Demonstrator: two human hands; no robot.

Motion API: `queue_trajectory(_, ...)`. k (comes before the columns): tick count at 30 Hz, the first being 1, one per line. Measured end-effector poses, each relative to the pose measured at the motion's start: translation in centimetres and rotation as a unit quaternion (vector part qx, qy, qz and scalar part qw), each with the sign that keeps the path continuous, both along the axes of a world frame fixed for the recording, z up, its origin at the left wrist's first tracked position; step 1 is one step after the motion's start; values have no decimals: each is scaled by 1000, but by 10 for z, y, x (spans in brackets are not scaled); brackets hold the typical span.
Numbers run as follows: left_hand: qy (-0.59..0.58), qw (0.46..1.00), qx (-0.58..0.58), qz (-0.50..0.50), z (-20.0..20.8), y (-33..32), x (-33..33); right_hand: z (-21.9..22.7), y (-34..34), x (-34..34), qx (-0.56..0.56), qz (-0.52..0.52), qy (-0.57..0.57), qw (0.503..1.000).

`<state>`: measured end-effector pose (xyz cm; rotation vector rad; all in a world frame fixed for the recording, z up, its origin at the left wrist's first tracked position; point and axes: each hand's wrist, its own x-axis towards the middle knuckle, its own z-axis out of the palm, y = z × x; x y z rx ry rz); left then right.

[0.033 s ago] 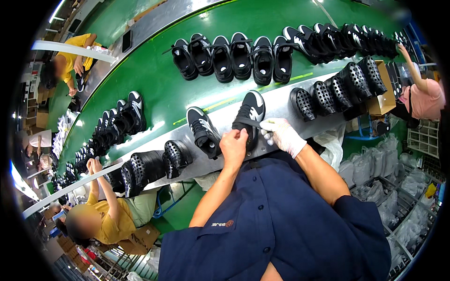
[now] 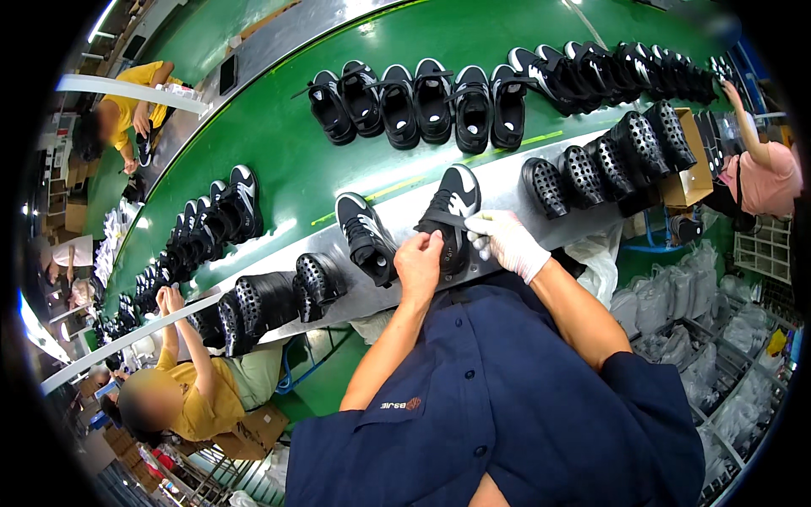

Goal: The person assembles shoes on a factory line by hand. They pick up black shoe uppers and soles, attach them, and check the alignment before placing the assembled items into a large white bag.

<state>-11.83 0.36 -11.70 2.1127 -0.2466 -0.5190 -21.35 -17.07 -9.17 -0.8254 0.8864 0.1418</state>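
A black and white sneaker (image 2: pixel 457 200) stands on the metal ledge in front of me, toe pointing away. A dark strap (image 2: pixel 445 220) crosses its upper. My right hand (image 2: pixel 509 243), in a white glove, pinches the strap's right end. My bare left hand (image 2: pixel 419 264) is closed at the left side of the shoe's opening; its fingertips touch the shoe, and what lies between them is hidden. Just left of it, a second matching sneaker (image 2: pixel 367 239) stands with its strap lying over the opening.
Black perforated shoe lasts (image 2: pixel 583 176) stand on the metal ledge (image 2: pixel 498 184) to the right, more lasts (image 2: pixel 263 302) to the left. Rows of sneakers (image 2: pixel 420 106) cover the green belt (image 2: pixel 296 127) beyond. A co-worker in yellow (image 2: pixel 207 389) sits at left; another in pink (image 2: pixel 764 173) works at right.
My left hand has shifted slightly left and the sneaker has tipped a little to the right. The right hand still grips the strap.
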Motion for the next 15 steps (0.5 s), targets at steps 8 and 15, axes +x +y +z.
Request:
queue_trajectory(8,255,927,-223,163,0,-1,-7,11,14,24,-61,15,63,996)
queue_trajectory(15,262,918,-242,174,-3,4,-6,3,30,24,-134,59,95,985)
